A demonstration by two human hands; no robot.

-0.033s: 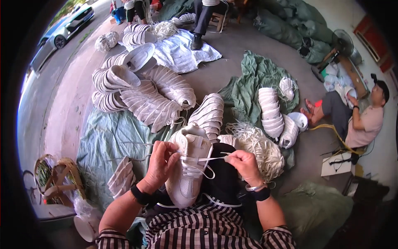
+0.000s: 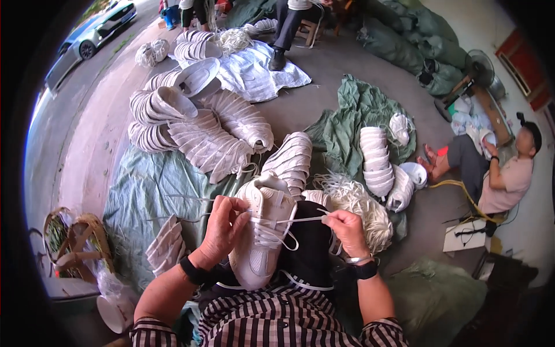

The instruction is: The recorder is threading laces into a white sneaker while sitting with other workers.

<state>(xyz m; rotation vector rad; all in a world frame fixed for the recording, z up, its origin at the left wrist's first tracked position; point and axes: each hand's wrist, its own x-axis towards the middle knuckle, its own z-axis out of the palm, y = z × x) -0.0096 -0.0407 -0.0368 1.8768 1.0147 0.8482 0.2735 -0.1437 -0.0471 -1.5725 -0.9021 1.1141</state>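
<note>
A white sneaker [image 2: 260, 243] rests toe-down on my lap, over dark cloth. My left hand [image 2: 222, 228] sits at the shoe's left side and pinches one end of a white lace [image 2: 298, 220]. My right hand [image 2: 347, 228] grips the other end to the right of the shoe. The lace runs taut across the upper eyelets between both hands. Crossed lacing shows lower on the tongue. A loose bundle of white laces [image 2: 361, 205] lies just beyond my right hand.
Rows of stacked white shoes [image 2: 208, 139] lie on a green tarp [image 2: 150, 191] ahead, and more stacks [image 2: 376, 159] to the right. A seated person [image 2: 497, 168] works at the right near a fan [image 2: 477, 63]. Baskets [image 2: 75, 243] stand at left. A car [image 2: 92, 32] is parked far left.
</note>
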